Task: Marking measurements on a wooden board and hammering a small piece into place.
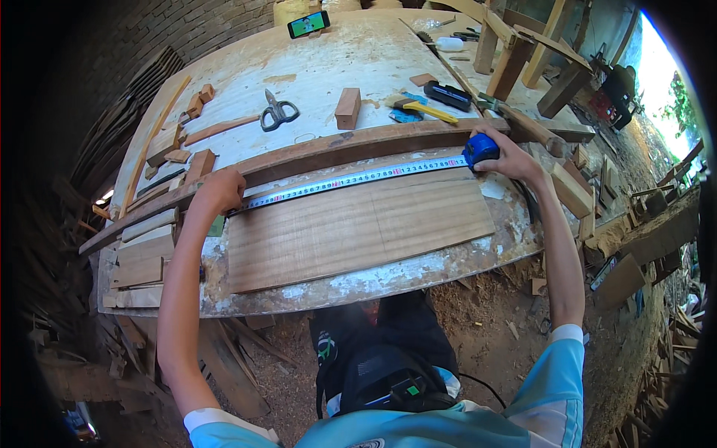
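Observation:
A wide, flat wooden board lies near the front edge of the worktable. Along its far edge stretches the white blade of a blue tape measure. My right hand grips the blue case at the board's far right corner. At the far left corner, my left hand is closed on the blade's end; its fingertips partly hide that end. Just beyond the blade, a long dark wooden beam runs across the table.
Behind the beam are scissors, a small wood block, a yellow utility knife and a propped phone. Offcuts lie left of the board. Wooden legs stand at the back right, and a wooden-handled mallet lies nearby.

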